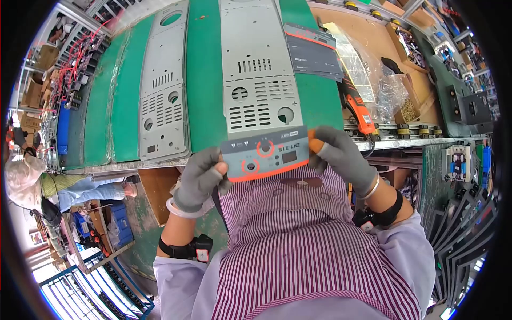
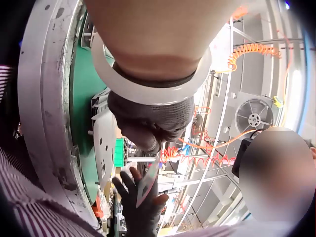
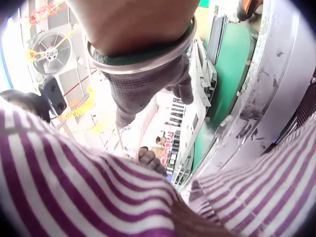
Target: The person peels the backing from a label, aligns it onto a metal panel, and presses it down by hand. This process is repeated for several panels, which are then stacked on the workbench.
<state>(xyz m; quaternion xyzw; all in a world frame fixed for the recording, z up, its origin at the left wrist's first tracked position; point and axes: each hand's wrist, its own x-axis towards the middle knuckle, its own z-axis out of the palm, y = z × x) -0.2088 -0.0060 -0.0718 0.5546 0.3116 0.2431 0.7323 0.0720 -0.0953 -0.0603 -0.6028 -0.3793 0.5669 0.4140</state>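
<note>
A thin grey front-panel label (image 1: 264,154) with an orange lower edge and printed dial rings is held up before the apron, in front of the bench edge. Its left end is gripped by my gloved left hand (image 1: 198,178), the bare thumb tip lying on the face. At the opposite end my gloved right hand (image 1: 344,157) pinches the upper corner, with bare fingertips showing. From the left wrist, the label (image 2: 148,183) appears nearly edge-on between both hands. In the right wrist view the right hand (image 3: 143,94) shows from behind, and the label is hidden.
Slotted grey metal panels (image 1: 261,58) lie on the green bench, with another stack (image 1: 166,80) to their left. More labels (image 1: 314,56) are fanned out at right, near an orange power tool (image 1: 358,109) and a clear plastic bag (image 1: 386,96). Another person (image 1: 80,189) is at far left.
</note>
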